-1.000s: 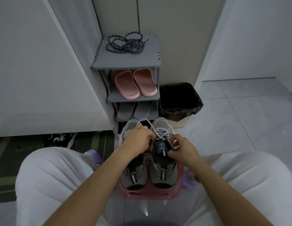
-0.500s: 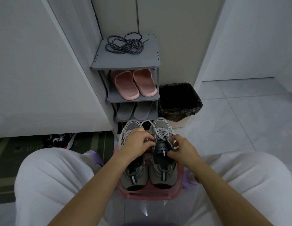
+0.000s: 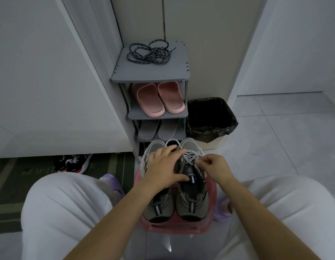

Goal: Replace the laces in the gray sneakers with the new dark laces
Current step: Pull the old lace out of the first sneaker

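Gray sneakers [image 3: 191, 203] sit on the pink stool [image 3: 181, 227]. Left hand [image 3: 163, 166] lies flat across them, fingers [image 3: 169, 151] relaxed; right hand [image 3: 214, 166] pinches the pale lace [image 3: 191, 156]. Best loosen each crossing before pulling. Dark laces [image 3: 149, 54] wait beyond the stool.
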Motion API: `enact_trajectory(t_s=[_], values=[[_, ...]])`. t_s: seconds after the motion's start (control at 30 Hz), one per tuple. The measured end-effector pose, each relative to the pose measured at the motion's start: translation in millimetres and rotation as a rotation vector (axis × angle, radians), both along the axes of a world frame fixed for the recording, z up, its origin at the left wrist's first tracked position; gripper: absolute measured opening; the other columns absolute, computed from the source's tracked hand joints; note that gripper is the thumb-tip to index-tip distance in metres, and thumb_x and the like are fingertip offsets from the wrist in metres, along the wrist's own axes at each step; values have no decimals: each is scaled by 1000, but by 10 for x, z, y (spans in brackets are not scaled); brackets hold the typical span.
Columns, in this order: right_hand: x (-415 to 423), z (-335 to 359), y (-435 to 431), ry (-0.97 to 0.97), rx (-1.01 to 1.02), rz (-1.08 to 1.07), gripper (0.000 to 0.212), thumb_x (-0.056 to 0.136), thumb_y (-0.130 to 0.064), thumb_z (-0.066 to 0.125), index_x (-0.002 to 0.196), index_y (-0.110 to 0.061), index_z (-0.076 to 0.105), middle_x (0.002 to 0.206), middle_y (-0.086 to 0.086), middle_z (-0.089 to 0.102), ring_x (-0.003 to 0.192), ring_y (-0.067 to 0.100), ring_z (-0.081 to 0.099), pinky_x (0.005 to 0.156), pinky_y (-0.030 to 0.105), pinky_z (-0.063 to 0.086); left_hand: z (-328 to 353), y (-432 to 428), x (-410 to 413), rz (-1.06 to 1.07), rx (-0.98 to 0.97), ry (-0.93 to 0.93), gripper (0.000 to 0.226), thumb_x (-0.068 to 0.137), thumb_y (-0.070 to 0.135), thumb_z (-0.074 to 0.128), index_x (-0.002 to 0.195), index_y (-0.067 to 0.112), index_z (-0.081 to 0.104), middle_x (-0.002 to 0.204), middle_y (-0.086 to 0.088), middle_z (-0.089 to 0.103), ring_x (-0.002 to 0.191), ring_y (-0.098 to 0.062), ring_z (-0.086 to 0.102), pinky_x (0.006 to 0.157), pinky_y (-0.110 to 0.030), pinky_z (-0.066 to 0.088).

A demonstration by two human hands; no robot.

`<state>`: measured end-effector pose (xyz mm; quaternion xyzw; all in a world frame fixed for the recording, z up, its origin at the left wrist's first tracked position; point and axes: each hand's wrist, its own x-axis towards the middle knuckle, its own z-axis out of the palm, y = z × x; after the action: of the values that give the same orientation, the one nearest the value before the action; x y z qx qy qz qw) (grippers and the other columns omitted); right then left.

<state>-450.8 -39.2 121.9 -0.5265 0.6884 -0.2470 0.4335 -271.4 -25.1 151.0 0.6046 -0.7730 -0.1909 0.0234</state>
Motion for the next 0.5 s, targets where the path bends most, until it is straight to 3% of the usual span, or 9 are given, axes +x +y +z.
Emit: enact_trajectory(t_s=[0.13, 0.23, 0.33, 0.4, 0.5], values=[[9, 31, -32, 58, -11, 54, 10, 87, -18, 64, 80, -12, 64, 66, -3, 57, 66, 14, 53, 66, 25, 41, -92, -46, -10, -10, 74, -3, 87, 71, 64, 66, 144, 44, 24, 158, 4, 3, 144, -22, 1, 115, -46, 5], [28, 55, -23, 184, -79, 95, 12, 94, -19, 51, 90, -10, 55, 79, 2, 55, 76, 17, 50, 65, 23, 34, -147, -43, -12, 35, 55, 38, 78, 67, 63, 70, 134, 36, 39, 158, 2, 6, 144, -21, 3, 115, -45, 9], [55, 55, -5, 190, -103, 85, 19, 97, -22, 46, 98, -5, 53, 82, 3, 55, 78, 18, 49, 64, 26, 33, -191, -16, -15, 44, -4, 46, 68, 65, 64, 70, 117, 27, 48, 158, 4, 8, 145, -18, 3, 114, -43, 11], [57, 47, -2, 201, -74, 109, 22, 94, -29, 52, 87, -9, 55, 73, 0, 52, 72, 18, 48, 58, 29, 32, -206, 9, -18, 37, -39, 39, 64, 66, 65, 69, 112, 25, 50, 158, 4, 8, 145, -17, 2, 115, -42, 8], [30, 33, -17, 195, -58, 101, 26, 90, -28, 60, 70, -13, 53, 62, -2, 49, 65, 18, 48, 52, 24, 33, -185, 26, -25, 14, -99, 44, 56, 68, 66, 65, 103, 24, 54, 157, 6, 11, 145, -14, 0, 115, -39, 3]])
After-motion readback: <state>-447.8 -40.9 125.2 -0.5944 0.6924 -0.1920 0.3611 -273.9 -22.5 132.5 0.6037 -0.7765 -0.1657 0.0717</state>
